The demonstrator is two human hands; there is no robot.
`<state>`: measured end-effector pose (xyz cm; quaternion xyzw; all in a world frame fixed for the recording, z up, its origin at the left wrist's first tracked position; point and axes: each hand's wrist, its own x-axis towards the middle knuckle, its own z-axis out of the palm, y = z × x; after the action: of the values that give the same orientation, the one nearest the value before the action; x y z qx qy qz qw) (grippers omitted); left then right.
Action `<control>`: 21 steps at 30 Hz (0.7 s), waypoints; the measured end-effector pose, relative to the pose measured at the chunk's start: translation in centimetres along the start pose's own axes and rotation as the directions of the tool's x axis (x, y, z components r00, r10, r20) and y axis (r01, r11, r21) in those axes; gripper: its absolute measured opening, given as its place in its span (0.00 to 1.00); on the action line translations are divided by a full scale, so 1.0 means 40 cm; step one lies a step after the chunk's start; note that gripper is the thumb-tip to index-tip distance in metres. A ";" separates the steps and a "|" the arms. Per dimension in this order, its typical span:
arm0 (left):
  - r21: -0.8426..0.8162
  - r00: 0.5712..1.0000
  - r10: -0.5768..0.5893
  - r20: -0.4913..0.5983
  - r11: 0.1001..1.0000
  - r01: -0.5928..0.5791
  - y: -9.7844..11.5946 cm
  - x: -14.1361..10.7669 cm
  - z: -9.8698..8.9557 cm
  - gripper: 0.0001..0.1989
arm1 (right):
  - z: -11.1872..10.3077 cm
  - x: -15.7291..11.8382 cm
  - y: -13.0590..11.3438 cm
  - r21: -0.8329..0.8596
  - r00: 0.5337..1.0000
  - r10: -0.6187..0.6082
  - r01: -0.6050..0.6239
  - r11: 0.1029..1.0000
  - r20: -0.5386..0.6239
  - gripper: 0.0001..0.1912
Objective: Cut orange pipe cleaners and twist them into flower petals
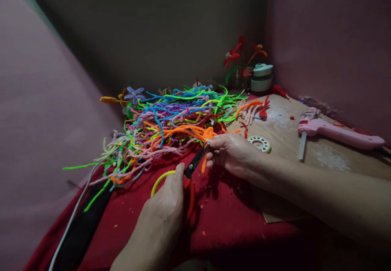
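Head view. Landmark = stem pile, multicol. fuzzy stems heaped on red cloth.

L hand: front of pile, curled round grips of scissors, thumb atop yellow loop; fingers mostly hidden, so can't tell how they sit in loops. Red part of handle shows below. Blades dark, angled up & away, tips at R hand's fingers; can't tell if blades are parted.

R hand: at pile's front R edge, thumb + index closed in a pinch on orange fuzzy piece, other fingers loosely bent under. Piece is bunched/looped at top, w/ orange end hanging below; sits at pile's front R, next to blade tips.

R of pile: brown board w/ white ring-shaped spool; further R, pink tool w/ pale stick. Behind pile, to R: pale green container, red flower. Pile's back L: purple flower. Front L of pile: pale cable.
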<state>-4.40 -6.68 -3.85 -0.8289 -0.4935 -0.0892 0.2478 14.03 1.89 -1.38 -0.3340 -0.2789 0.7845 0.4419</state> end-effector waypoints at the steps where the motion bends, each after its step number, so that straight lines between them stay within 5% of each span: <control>1: -0.002 1.000 -0.006 0.007 1.000 0.006 -0.001 -0.003 0.001 0.27 | -0.001 0.000 0.000 -0.009 1.000 0.004 -0.003 1.000 0.013 0.11; 9: 0.043 0.996 -0.046 0.073 0.998 0.043 -0.003 -0.022 -0.003 0.27 | -0.007 0.001 0.004 -0.102 0.997 -0.026 0.033 0.994 0.069 0.11; 21: -0.009 1.000 -0.002 -0.008 1.000 0.002 -0.007 -0.030 0.017 0.30 | -0.001 -0.002 -0.001 -0.123 0.996 0.040 -0.030 0.992 0.075 0.15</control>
<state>-5.29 -7.15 -4.83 -0.8291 -0.4930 -0.0951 0.2459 14.11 1.85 -1.36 -0.3345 -0.3371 0.7860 0.3958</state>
